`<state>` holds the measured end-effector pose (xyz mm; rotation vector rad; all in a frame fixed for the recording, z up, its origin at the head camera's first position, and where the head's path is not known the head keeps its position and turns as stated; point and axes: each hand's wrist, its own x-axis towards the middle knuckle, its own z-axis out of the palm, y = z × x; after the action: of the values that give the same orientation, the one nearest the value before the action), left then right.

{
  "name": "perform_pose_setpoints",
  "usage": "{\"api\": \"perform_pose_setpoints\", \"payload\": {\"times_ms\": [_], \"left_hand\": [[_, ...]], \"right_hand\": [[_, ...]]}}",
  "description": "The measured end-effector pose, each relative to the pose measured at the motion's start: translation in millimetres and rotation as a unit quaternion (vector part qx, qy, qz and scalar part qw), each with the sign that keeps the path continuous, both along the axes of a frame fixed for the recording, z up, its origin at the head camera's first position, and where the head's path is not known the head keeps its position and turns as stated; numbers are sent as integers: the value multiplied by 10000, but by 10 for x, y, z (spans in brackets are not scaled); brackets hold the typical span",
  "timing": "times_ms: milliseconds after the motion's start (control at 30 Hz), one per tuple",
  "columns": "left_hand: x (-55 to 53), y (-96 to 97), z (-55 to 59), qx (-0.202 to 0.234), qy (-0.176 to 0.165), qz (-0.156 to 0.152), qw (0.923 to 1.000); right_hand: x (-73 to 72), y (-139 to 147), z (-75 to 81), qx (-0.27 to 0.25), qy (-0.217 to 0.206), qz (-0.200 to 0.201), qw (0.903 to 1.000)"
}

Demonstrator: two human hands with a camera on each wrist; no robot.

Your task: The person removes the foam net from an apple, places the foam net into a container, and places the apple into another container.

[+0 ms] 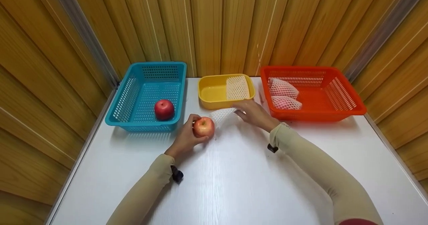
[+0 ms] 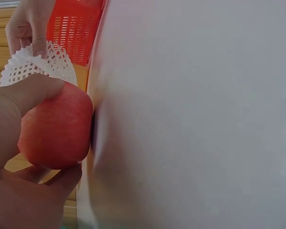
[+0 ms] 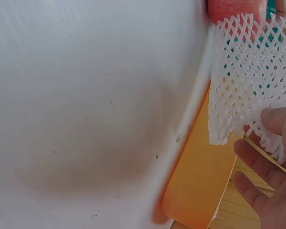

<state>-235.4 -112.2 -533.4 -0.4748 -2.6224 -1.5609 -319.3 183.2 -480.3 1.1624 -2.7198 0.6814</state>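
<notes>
Apple (image 1: 204, 127) sits in the left hand (image 1: 186, 135), and I see the thumb and fingers curled round it. Between those fingers and the right hand (image 1: 255, 114) is a white net (image 1: 221, 116), its end pinched by the right thumb and finger. Just past the right fingers I see a yellow box (image 1: 213, 93), and left of the left fingers, a blue basket (image 1: 143, 98) holding a red apple (image 1: 164, 109).

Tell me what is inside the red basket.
In the red basket, a white foam net and, nearer, a second net lie at the left, both showing reddish through the mesh. What they wrap is partly hidden; whatever lies beneath them is covered.
</notes>
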Motion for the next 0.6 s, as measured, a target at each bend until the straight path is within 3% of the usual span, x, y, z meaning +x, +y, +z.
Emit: {"api": "perform_pose_setpoints", "payload": {"times_ms": [267,467,600], "left_hand": [[-2,6,75,-239,-284,87,9993],[-13,7,85,-161,-292,85,9994],[-9,16,94,-127,-283,44,9995]], "right_hand": [[-2,-8,133,75,-4,-285,9996],[-24,-28,188,-97,257,-308,9991],[-39,-52,235,-183,108,-359,9991]]}}
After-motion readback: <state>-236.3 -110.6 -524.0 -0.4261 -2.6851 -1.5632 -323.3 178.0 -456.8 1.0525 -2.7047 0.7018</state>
